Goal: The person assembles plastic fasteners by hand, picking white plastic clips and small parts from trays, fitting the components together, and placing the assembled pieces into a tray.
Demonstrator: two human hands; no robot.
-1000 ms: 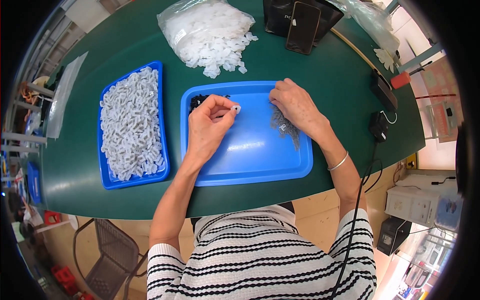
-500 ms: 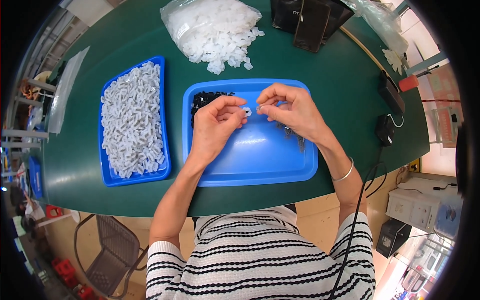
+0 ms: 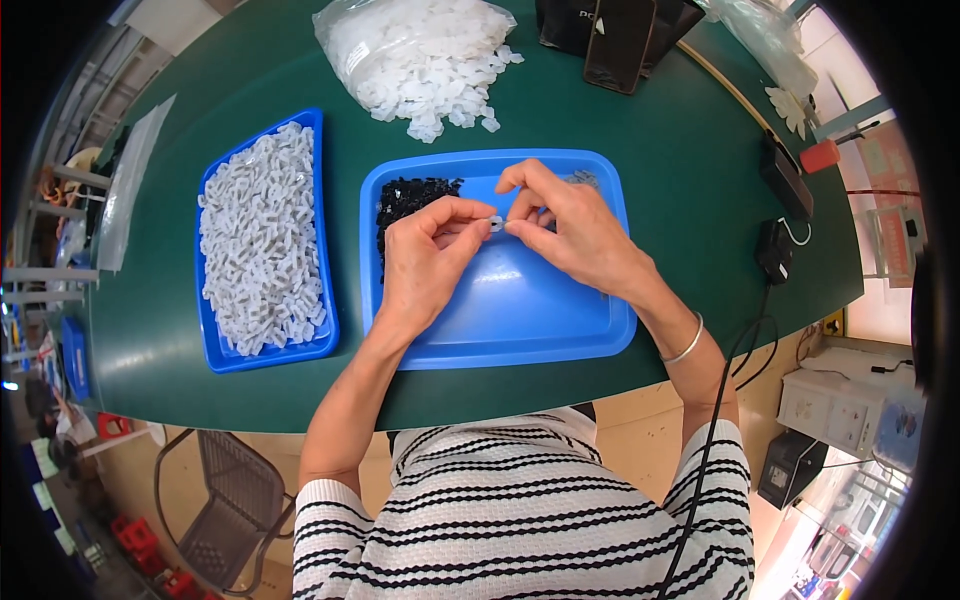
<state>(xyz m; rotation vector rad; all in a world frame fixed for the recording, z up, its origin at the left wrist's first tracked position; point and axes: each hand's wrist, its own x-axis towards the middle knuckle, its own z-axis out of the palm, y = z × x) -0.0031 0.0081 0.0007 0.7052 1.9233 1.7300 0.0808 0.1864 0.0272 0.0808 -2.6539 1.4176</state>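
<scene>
Over a blue tray (image 3: 500,325), my left hand (image 3: 425,262) pinches a small whitish plastic piece (image 3: 496,224) between thumb and fingertips. The thumb of my right hand (image 3: 578,232) meets that piece from the other side, its fingers bent close; whatever lies in this pinch is too small to make out. Small black parts (image 3: 412,197) are heaped in the tray's far left corner, partly behind my left hand. A few small grey parts (image 3: 583,179) show at the far right corner, beyond my right hand.
Left of the tray stands a deeper blue bin (image 3: 328,330) full of whitish-grey pieces (image 3: 262,240). An opened clear bag (image 3: 350,50) spills white pieces (image 3: 445,105) at the back. A dark phone (image 3: 614,50) leans on a black bag (image 3: 565,25). A black cable (image 3: 728,370) hangs at right.
My right hand has moved left and in, so its fingertips now meet the white piece. The gap between my hands has closed. The left hand stays nearly in place.
</scene>
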